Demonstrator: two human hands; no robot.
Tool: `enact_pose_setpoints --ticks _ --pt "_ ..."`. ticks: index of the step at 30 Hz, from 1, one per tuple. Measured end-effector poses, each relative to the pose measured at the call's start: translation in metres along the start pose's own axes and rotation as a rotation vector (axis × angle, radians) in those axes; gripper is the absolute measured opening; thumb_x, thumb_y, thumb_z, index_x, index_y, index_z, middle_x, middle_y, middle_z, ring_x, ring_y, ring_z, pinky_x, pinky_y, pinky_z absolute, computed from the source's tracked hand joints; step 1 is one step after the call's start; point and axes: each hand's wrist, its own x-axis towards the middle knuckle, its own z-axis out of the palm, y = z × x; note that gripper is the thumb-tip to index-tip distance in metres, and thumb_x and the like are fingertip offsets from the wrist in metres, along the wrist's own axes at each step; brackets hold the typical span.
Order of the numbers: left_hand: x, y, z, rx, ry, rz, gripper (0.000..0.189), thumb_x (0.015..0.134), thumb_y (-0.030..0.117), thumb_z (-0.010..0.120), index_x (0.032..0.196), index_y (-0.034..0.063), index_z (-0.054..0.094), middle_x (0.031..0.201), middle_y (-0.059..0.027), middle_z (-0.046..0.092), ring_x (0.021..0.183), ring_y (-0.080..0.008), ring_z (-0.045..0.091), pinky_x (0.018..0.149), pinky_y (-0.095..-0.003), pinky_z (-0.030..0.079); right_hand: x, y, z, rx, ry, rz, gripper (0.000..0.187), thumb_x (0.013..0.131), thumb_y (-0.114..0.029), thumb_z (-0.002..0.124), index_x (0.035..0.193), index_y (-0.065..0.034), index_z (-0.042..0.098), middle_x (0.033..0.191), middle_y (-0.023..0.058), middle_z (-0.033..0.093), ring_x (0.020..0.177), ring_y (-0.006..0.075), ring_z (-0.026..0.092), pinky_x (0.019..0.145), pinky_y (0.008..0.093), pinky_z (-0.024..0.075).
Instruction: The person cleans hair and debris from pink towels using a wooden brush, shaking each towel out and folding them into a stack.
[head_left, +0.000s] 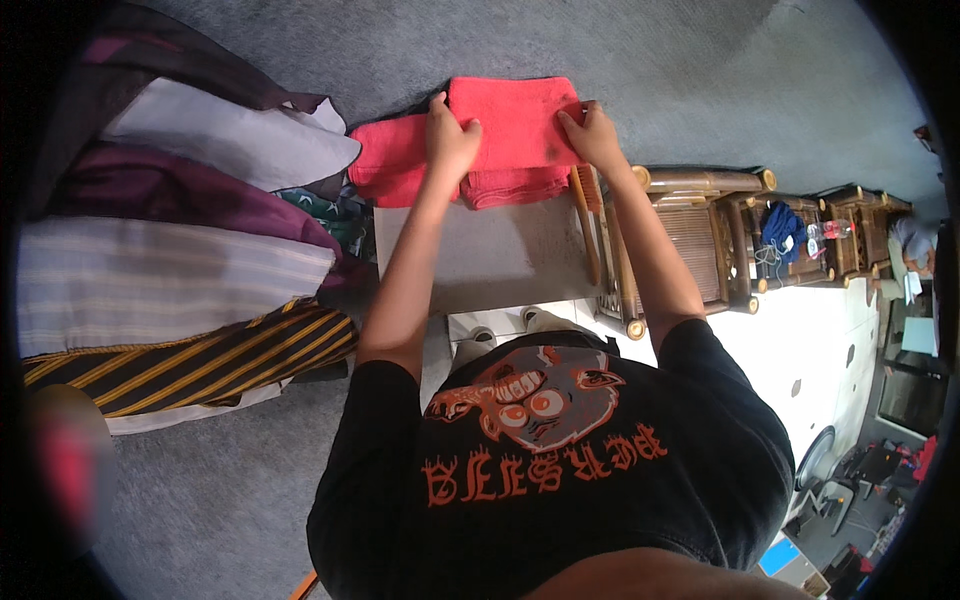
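Between my two hands is a folded red towel (517, 120) with dark stains near its right side. My left hand (452, 139) grips its left edge, thumb on top. At its right edge, my right hand (592, 135) pinches the cloth between thumb and fingers. Other folded red towels (397, 150) lie to the left, partly behind my left hand, and another folded red cloth (517, 187) shows just below the held one. They are at the far side of a grey tabletop (487, 255). A wooden-handled brush (587, 225) lies along the table's right edge.
Hanging garments (180, 255), with a striped cloth among them, crowd the left side. Bamboo furniture (682, 240) stands at the right, bearing a blue cloth (782, 229) and plastic bottles (829, 229). A person (911, 247) is at the far right. A grey wall (675, 82) rises beyond the table.
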Motion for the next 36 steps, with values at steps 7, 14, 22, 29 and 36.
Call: enact_pose_setpoints --ticks 7,14,22,29,36 --pt "0.0 0.071 -0.017 0.311 0.054 0.396 0.047 0.081 0.014 0.059 0.126 0.0039 0.05 0.131 -0.0181 0.047 0.12 -0.0356 0.044 0.096 -0.0479 0.036 0.001 -0.01 -0.006 -0.017 0.127 -0.123 0.065 0.078 -0.039 0.069 0.116 0.0096 0.048 0.102 0.0324 0.059 0.097 0.045 0.059 0.084 0.0438 0.0484" --pt "-0.04 0.068 -0.002 -0.09 0.239 0.293 0.027 0.08 0.009 0.059 0.106 0.0037 0.057 0.105 -0.0144 0.055 0.101 -0.0322 0.052 0.087 -0.0424 0.041 -0.016 -0.018 -0.035 0.05 -0.126 0.141 0.073 0.081 -0.051 0.064 0.116 0.0114 0.049 0.102 0.0337 0.06 0.099 0.0432 0.061 0.085 0.043 0.0483" --pt "-0.145 0.034 0.036 -0.989 -0.225 -0.752 0.022 0.091 0.027 0.061 0.101 0.0086 0.053 0.089 -0.0024 0.059 0.076 -0.0114 0.058 0.069 -0.0239 0.044 -0.024 0.003 -0.027 0.366 -0.28 0.277 0.065 0.079 -0.048 0.068 0.102 0.012 0.059 0.09 0.0213 0.066 0.087 0.0269 0.064 0.077 0.0354 0.0494" --pt "-0.11 0.045 0.041 -1.374 -0.187 -0.821 0.042 0.087 0.04 0.063 0.111 0.0088 0.052 0.103 -0.0095 0.061 0.086 -0.0172 0.06 0.075 -0.0294 0.047 -0.019 0.0 -0.021 0.556 -0.352 0.328 0.058 0.077 -0.044 0.072 0.097 0.01 0.062 0.081 0.0136 0.066 0.077 0.0212 0.063 0.069 0.0331 0.0502" --pt "-0.097 0.037 0.047 -1.358 0.012 -0.951 0.053 0.08 0.041 0.071 0.116 0.0104 0.048 0.105 -0.0083 0.051 0.084 -0.018 0.056 0.074 -0.0292 0.048 -0.039 -0.014 -0.025 0.035 -0.243 0.149 0.056 0.079 -0.042 0.071 0.099 0.009 0.058 0.087 0.0174 0.066 0.079 0.0212 0.063 0.071 0.032 0.0499"
